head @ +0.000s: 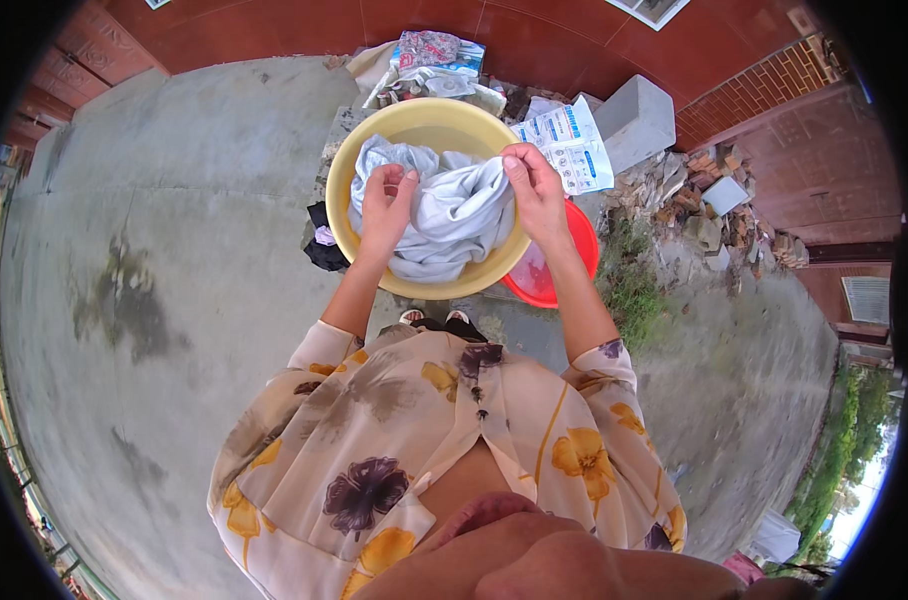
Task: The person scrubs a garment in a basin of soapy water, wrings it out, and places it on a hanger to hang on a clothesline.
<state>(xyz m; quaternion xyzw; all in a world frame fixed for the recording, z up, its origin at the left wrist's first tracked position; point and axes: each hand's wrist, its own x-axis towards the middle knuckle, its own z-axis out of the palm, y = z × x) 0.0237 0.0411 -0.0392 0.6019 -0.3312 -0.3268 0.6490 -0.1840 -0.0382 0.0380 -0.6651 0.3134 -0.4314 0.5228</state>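
A wet, light grey-blue cloth (461, 217) lies bunched in a large yellow plastic basin (334, 202) that has water at its far side. My right hand (535, 184) pinches an edge of the cloth near the basin's right rim. Over the left part of the cloth is my left hand (388, 206), thumb and fingers curled at a fold; whether it grips the fabric is hard to tell. A red basin (583, 244) with cloudy, sudsy water stands lower right, partly behind the yellow one and my right forearm.
Dark clothing (325, 259) lies left of the yellow basin. Beyond it sit a box (469, 56) and assorted containers. A printed white bag (574, 150) and a pale block (638, 112) stand to the right, near brick rubble (709, 195) and weeds (630, 281). A red wall runs behind.
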